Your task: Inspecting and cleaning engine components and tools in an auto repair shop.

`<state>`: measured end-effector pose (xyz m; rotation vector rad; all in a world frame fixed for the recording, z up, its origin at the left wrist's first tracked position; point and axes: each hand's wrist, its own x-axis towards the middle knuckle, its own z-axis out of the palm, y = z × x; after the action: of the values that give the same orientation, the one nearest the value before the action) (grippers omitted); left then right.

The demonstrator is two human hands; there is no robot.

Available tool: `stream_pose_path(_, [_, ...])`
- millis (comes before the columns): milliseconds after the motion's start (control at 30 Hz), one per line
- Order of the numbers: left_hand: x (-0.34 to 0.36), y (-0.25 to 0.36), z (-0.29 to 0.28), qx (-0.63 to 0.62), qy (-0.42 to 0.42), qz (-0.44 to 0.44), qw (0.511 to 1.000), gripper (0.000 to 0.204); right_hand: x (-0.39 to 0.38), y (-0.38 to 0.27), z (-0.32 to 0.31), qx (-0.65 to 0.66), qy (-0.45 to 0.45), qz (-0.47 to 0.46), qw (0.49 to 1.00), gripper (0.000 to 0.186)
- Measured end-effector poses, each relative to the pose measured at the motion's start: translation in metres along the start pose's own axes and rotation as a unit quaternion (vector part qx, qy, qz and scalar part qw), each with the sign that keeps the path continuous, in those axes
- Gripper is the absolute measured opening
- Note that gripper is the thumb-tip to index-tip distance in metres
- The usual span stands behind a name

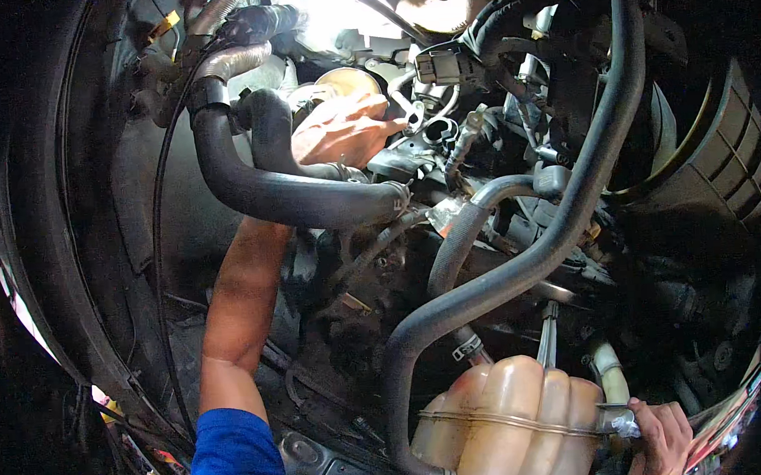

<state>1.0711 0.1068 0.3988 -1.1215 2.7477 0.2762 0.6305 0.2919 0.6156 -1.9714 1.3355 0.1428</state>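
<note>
Deep in an engine bay, my left hand [342,136] reaches past a thick black hose [302,197], which crosses in front of my wrist. Its fingers are bent and close together, the thumb pointing right beside a small metal ring [413,117]. A tan round part [350,83] lies just behind the knuckles. What the fingers hold, if anything, is hidden. At the lower right, my right hand [663,436] has its fingers curled beside the end of a yellowed plastic coolant reservoir [511,402]. A clear plastic piece [624,423] lies close to its fingertips. What it grips is hidden.
A long black hose [518,274] bends down from the upper right to the reservoir. A ribbed hose [459,247] curves in the middle. On the right is a gridded fan shroud [729,150]. A thin black cable [162,247] hangs at left. Bright light glares at the top.
</note>
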Motion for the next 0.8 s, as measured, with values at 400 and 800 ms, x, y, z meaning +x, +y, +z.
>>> stream_pose_path(400, [0.006,0.004,0.006,-0.026,-0.038,-0.009,0.999,0.042,-0.001,0.001,0.001,-0.002,-0.004,0.004,1.000,0.051])
stream_pose_path(800, [0.006,0.002,-0.004,-0.004,-0.006,0.048,0.999,0.032,-0.003,0.004,0.001,0.003,-0.009,0.003,1.000,0.054])
